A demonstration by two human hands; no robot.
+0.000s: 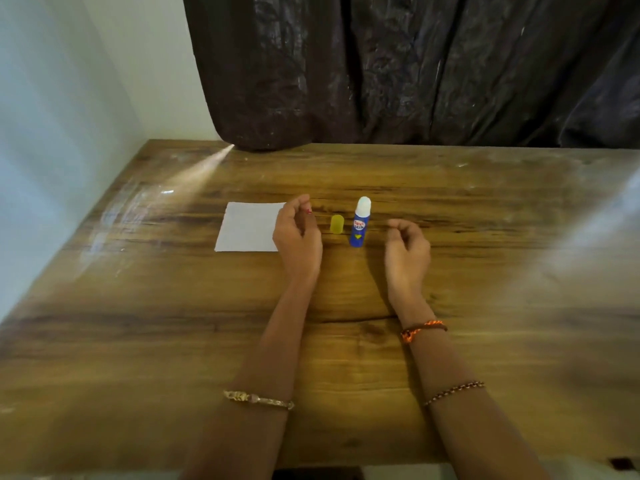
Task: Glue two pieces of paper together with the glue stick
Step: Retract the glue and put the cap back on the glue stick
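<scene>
A white paper (247,227) lies flat on the wooden table (346,358), left of centre. An uncapped blue glue stick (360,223) stands upright with its white glue tip showing. Its yellow cap (337,224) stands just to its left. My left hand (298,233) hovers between the paper's right edge and the cap, fingers loosely curled, holding nothing. Right of the glue stick, my right hand (408,247) is raised with curled fingers, also holding nothing. I see only one sheet; whether a second lies on it I cannot tell.
A dark curtain (415,71) hangs along the table's far edge. A pale wall (69,116) runs along the left side. The table's near edge is at the bottom of the view.
</scene>
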